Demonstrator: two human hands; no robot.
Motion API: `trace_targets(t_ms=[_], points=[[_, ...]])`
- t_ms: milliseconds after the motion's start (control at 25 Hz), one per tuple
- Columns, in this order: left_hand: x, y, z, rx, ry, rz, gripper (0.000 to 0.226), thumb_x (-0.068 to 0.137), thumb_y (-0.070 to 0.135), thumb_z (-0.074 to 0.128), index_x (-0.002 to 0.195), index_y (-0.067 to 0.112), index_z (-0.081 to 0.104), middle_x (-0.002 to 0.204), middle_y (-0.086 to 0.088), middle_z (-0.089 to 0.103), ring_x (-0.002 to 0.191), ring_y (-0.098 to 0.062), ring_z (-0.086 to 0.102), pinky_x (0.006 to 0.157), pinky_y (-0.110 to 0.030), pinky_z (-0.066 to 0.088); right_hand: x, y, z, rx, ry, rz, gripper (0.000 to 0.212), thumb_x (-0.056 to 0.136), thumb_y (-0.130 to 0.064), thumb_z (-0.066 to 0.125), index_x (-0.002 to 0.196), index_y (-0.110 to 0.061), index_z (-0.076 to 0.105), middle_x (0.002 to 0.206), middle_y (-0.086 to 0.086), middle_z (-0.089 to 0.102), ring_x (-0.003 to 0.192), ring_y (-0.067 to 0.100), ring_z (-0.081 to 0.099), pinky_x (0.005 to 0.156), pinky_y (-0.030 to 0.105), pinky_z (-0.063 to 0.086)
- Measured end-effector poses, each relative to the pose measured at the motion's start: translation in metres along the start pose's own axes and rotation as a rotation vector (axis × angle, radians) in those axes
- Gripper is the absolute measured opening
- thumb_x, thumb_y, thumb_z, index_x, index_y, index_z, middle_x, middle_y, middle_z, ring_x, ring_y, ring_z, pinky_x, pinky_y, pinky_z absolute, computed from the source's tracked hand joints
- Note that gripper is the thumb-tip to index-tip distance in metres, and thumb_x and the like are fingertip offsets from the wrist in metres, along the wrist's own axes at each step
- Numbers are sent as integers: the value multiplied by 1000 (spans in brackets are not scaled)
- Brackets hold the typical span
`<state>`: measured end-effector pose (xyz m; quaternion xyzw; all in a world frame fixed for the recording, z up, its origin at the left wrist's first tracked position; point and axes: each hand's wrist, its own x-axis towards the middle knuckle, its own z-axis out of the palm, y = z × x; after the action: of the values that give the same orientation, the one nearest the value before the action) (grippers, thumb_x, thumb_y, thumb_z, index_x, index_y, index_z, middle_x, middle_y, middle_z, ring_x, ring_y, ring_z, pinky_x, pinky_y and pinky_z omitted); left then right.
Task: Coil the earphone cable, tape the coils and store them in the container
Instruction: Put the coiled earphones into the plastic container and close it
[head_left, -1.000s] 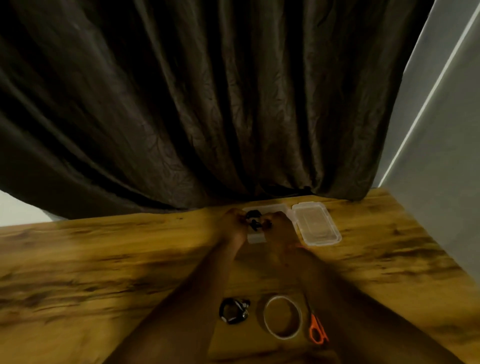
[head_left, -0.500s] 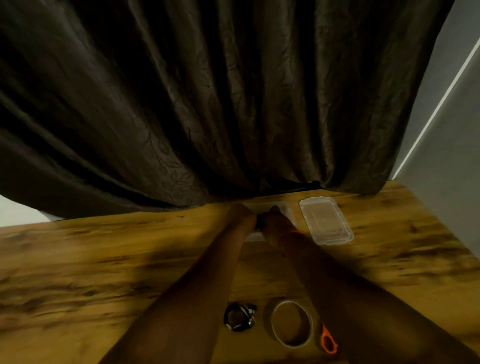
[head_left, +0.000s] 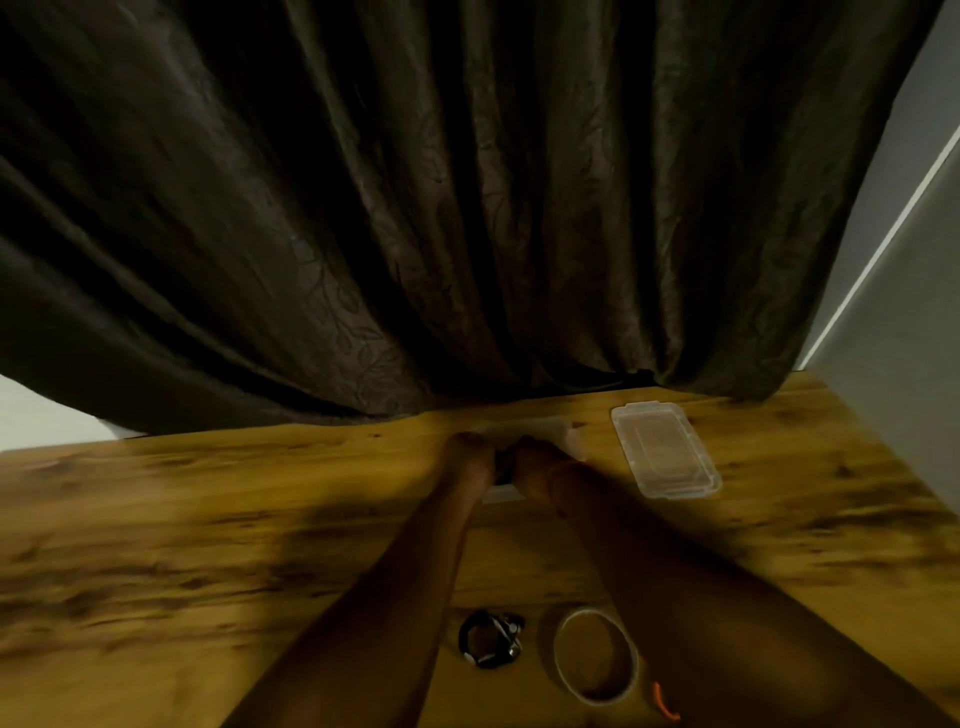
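Dark curtain (head_left: 415, 208) is hanging behind our wooden table (head_left: 156, 545). We are reaching both arms to twelve o'clock, our left hand (head_left: 470, 457) and right hand (head_left: 537, 462) meeting over the clear container (head_left: 569, 439), something dark between them; grips too blurred to tell. Its lid (head_left: 665, 449) is lying at one o'clock. A coiled earphone cable (head_left: 491, 639) and tape roll (head_left: 595, 654) are sitting near us, an orange handle (head_left: 662, 701) showing beside them

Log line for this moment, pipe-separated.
step: storing coil | both hands: left hand, right hand over clear container | lid: off, right of it | second coil, tape roll: near edge
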<state>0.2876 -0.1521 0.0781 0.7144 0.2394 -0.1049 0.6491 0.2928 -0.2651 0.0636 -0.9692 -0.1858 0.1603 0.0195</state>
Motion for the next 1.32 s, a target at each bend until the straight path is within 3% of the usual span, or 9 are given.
trace_targets(t_ms=[120,200,280,400,560,680,800,1120,1320], points=[[-18,2,-9,-35,33,-24,35,106,23,41,133,7,57,142,-14,53,124,-26,54,101,-28,42,-8,-2,-4,206,117,67,37,100,-20,52,134,-7,56,139,17,52,128,33,49,110,39,36],[-27,-2,-16,-454,26,-47,21,101,4,44,108,5,63,121,-23,62,99,-30,65,85,-36,53,-24,-5,-9,408,357,69,34,96,-14,53,130,-10,59,135,11,54,125,29,51,102,32,38],[-43,-12,-27,-303,107,123,18,96,-2,47,92,8,61,100,-22,66,78,-28,66,64,-36,56,-53,-9,2,500,469,19,29,96,-12,51,123,-18,60,128,3,57,116,22,55,91,25,38],[-57,-46,-54,-52,97,225,17,98,5,54,89,17,62,94,-13,70,77,-23,66,67,-36,52,-102,-28,50,362,275,-127,22,99,-29,47,113,-19,61,119,4,60,108,25,58,87,31,41],[-77,-94,-87,359,51,270,12,99,15,54,95,24,62,94,7,67,78,-6,62,66,-21,47,-132,-50,89,209,61,-84,50,98,-47,45,139,-19,49,143,4,44,130,26,41,107,39,38],[-92,-122,-99,638,-84,245,8,99,25,55,95,32,58,96,18,58,86,-5,58,69,-21,43,-131,-63,89,101,91,-96,46,97,-41,47,137,-19,51,140,6,47,125,29,44,102,41,41],[-103,-138,-101,815,-196,298,24,96,27,57,120,29,58,110,16,52,99,-2,52,79,-21,41,-130,-70,89,105,121,-78,37,96,-39,49,129,-23,58,128,4,57,117,27,50,96,40,45],[-116,-90,-79,554,-134,326,9,94,43,61,100,36,60,99,17,64,87,0,61,65,-19,46,-129,-47,52,572,280,138,16,92,-27,59,101,-17,67,107,3,69,95,17,64,72,19,43],[-102,-42,-40,362,-83,413,11,92,22,67,102,22,63,98,10,67,90,-8,63,69,-22,48,-106,-17,13,789,372,326,21,92,-26,63,83,-24,43,90,3,62,78,14,54,53,14,33]])
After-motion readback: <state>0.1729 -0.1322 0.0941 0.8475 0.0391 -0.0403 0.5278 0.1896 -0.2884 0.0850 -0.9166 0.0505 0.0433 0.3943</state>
